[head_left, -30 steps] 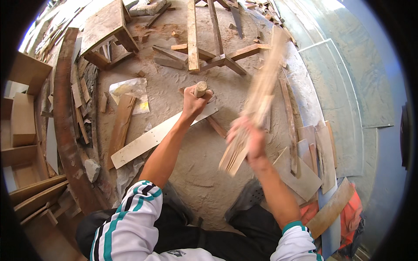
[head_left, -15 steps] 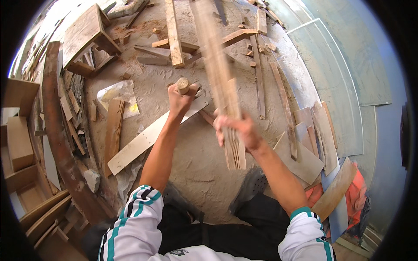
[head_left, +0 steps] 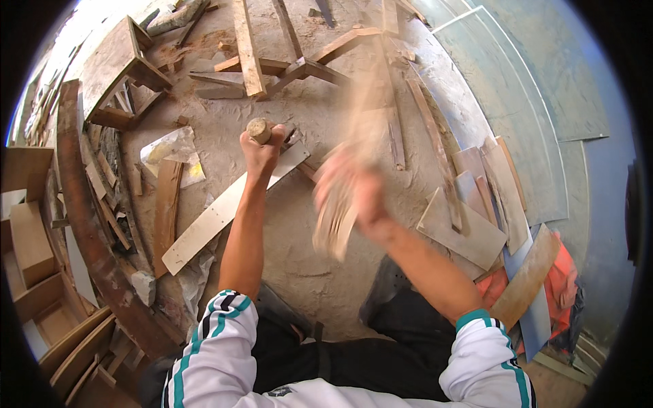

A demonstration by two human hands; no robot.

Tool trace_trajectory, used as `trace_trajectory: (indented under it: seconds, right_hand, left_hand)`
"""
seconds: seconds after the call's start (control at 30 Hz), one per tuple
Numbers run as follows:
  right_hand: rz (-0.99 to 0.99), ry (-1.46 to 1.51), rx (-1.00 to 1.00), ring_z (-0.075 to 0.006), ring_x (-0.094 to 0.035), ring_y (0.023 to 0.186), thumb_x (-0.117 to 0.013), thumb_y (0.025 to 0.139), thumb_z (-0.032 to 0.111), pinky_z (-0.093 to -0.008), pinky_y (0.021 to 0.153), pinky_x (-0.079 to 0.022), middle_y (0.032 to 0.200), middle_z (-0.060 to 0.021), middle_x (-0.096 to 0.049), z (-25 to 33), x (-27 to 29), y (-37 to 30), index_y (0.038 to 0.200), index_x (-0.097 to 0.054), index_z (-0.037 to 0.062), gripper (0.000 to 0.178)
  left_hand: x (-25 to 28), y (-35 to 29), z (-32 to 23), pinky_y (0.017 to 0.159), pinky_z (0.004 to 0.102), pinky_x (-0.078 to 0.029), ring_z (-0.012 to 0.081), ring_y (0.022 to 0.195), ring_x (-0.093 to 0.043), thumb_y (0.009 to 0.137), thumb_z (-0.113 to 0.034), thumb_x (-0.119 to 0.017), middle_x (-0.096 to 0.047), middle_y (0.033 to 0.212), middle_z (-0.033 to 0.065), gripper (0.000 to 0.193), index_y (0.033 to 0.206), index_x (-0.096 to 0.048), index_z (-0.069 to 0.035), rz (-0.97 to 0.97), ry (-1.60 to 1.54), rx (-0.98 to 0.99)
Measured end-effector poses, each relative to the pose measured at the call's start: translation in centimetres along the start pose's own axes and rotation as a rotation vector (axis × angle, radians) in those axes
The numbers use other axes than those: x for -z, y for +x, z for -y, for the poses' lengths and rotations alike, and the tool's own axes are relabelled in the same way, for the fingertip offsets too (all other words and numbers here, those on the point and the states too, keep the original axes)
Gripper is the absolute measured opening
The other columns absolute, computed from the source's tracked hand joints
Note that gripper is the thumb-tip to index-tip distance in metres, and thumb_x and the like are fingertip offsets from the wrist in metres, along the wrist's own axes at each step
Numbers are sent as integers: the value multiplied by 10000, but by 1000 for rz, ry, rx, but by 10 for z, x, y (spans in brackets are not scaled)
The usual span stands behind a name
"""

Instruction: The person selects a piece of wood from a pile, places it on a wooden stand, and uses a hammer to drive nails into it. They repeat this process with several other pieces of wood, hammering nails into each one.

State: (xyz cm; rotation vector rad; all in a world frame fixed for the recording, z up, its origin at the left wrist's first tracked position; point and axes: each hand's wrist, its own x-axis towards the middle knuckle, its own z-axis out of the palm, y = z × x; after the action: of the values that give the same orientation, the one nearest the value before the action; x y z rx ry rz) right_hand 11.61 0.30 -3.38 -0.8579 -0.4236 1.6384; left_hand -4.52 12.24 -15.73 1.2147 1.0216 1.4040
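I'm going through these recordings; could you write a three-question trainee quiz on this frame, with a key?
1. What does the right hand hold?
2. True or false: the left hand is open and empty.
3. What colour is the crumpled sheeting at lower right?
A) green
B) orange
C) white

Key:
1. A length of wood, blurred.
2. False; it grips a round-ended wooden handle.
3. B

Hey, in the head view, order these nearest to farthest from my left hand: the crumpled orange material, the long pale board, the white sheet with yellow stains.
1. Long pale board: its upper end lies right beside your left hand.
2. White sheet: a short way to the left.
3. Orange material: at the far lower right.
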Motion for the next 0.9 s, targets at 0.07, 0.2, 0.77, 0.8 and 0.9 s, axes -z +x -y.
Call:
trace_trajectory:
  seconds: [0.07,0.2,0.77,0.8,0.9]
  right_hand:
    - [211,-414,-300,-174,-632,649,-655,906,178,-330,543,-536,794,-85,-600,-17,-28,-25,1029,-570,34,207]
    - [103,-213,-31,-166,-611,607,-651,921,208,-324,584,-562,823,-81,-572,19,-12,1,1140,-471,-6,356]
    - [162,-351,-204,-177,-621,625,-618,940,189,-333,575,-553,823,-96,-589,14,-27,-6,1150,-490,-13,319]
    - [127,-269,-80,-174,-615,619,-624,935,187,-322,568,-548,816,-88,-586,23,-22,0,1153,-481,-13,328]
    - [193,-465,-285,-178,-625,623,-618,940,173,-322,571,-548,797,-91,-587,8,-27,-10,1163,-478,-9,320]
  left_hand:
    - [3,-2,-2,497,278,-378,67,541,-441,814,-72,-668,-488,606,-39,200,661,-541,-44,-40,-1,-68]
    - [26,3,17,514,275,-422,112,594,-526,829,-92,-658,-542,684,-7,106,770,-590,-37,54,119,14]
    - [21,-8,18,475,240,-357,57,546,-461,822,-65,-665,-516,660,-32,168,694,-555,-71,-38,-152,59]
    - [22,-7,19,474,238,-355,52,534,-457,815,-69,-657,-512,639,-36,166,683,-556,-75,-42,-125,49]
    - [10,-11,16,488,247,-366,56,557,-473,814,-64,-656,-531,661,-26,172,677,-553,-69,-144,-303,90]
